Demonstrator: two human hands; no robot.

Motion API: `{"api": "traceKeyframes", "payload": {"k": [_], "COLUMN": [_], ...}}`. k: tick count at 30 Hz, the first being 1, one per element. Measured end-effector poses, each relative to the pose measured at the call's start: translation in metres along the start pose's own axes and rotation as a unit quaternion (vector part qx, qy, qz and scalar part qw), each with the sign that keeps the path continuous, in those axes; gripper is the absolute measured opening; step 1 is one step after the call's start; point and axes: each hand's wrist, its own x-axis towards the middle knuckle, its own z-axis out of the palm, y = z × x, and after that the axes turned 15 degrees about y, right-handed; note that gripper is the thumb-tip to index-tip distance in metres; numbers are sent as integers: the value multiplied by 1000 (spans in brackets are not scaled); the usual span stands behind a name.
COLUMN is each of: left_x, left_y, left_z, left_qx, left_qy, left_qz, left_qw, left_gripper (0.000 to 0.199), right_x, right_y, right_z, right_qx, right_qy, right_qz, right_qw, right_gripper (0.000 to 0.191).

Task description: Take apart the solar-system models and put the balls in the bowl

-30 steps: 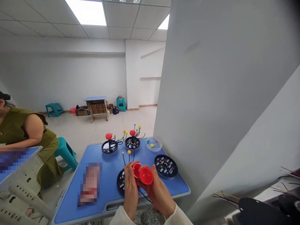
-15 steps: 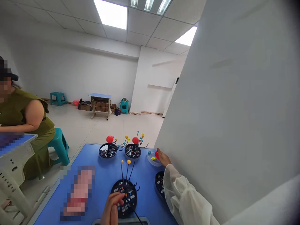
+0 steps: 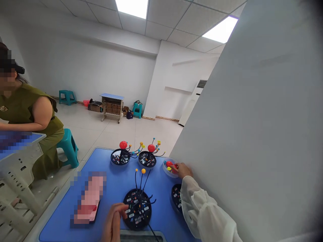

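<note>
Red half-sphere (image 3: 169, 164) sits pinched by the right-hand grip (image 3: 183, 170) in a clear bowl (image 3: 169, 172); left hand (image 3: 113, 223) half-open beside a black disc (image 3: 137, 209).

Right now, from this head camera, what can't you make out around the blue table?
In the head view:
The right hand partly hides the red piece in the clear plastic bowl.
The white sleeve covers part of the black tray.
The bottom edge cuts off the left hand.
Pixelation blurs the object on the table.

Four black discs (image 3: 137, 209), two raised red balls (image 3: 123, 145) and one clear bowl (image 3: 164, 169) on the blue table (image 3: 58, 215), two hands (image 3: 113, 223) at its near side, one seated person (image 3: 30, 114) beside it, three teal stools (image 3: 68, 148) off it.
</note>
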Motion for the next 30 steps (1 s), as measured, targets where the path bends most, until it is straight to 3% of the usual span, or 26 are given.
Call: {"api": "traceKeyframes", "payload": {"k": [3,6,11,13,16,19,25,30], "left_x": [23,52,97,108,115,116,115,114], "left_y": [4,7,-9,-18,-29,-36,-42,-47], "left_z": [7,30,87,106,126,137,149,154], "left_qx": [24,33,28,21,-1,-21,-31,-46], "left_qy": [-34,-61,-110,-127,-170,-205,-198,-198], "left_qz": [-2,-5,-89,-97,-98,-94,-77,-58], "left_qw": [999,998,990,987,980,974,977,978], "left_gripper": [38,34,45,44,29,12,35,48], "right_x": [-6,-12,-33,-44,-59,-70,-80,-84], "right_y": [-13,-36,-86,-102,-116,-121,-122,-121], "right_z": [-10,-20,-18,-12,-3,2,6,15], "right_qx": [5,40,140,167,176,170,169,195], "right_qy": [37,60,7,-16,-25,-10,46,93], "right_qz": [-29,-74,-207,-255,-289,-288,-262,-279], "right_qw": [999,995,968,952,941,942,949,936], "right_gripper": [37,37,23,27,36,29,22,22]}}
